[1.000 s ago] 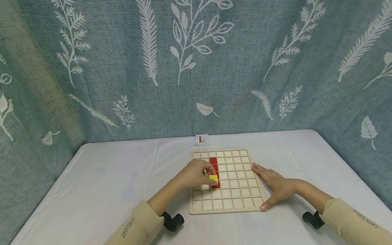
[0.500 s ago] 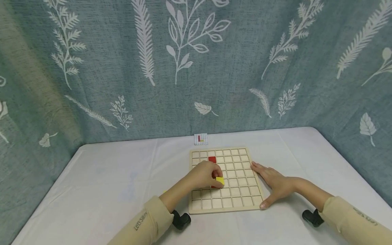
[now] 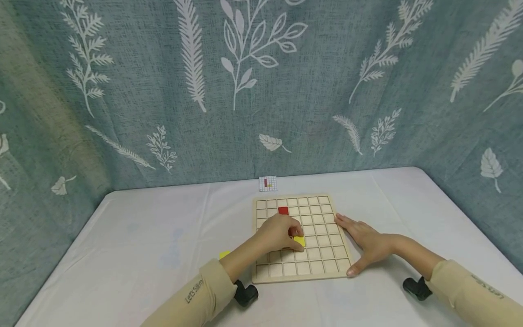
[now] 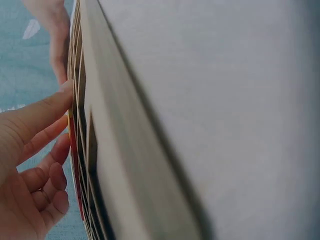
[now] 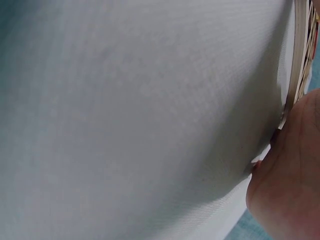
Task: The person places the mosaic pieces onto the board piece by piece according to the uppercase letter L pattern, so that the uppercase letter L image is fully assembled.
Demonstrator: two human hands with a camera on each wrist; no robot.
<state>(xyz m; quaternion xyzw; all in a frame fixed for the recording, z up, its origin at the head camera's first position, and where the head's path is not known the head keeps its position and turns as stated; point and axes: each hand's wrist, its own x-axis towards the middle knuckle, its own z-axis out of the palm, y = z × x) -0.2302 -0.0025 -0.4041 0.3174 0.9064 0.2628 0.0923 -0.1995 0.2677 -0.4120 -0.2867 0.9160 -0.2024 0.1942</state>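
In the head view a wooden grid board lies on the white table. My left hand reaches over it and pinches a yellow square tile between thumb and fingers, low at the cells right of the red column. One red tile shows near the board's far side; the hand hides the red tiles below it. Red edges line the board in the left wrist view. My right hand lies spread along the board's right edge, thumb by the near corner and fingertips further up the side.
A small printed grid card with a red and yellow pattern lies behind the board. Another yellow piece shows left of the board, partly behind my left forearm. A patterned blue-green curtain hangs behind the table.
My left hand has carried the yellow tile rightward, from over the red column to the cells beside it. The yellow piece left of the board has come into view. My right hand keeps its place.
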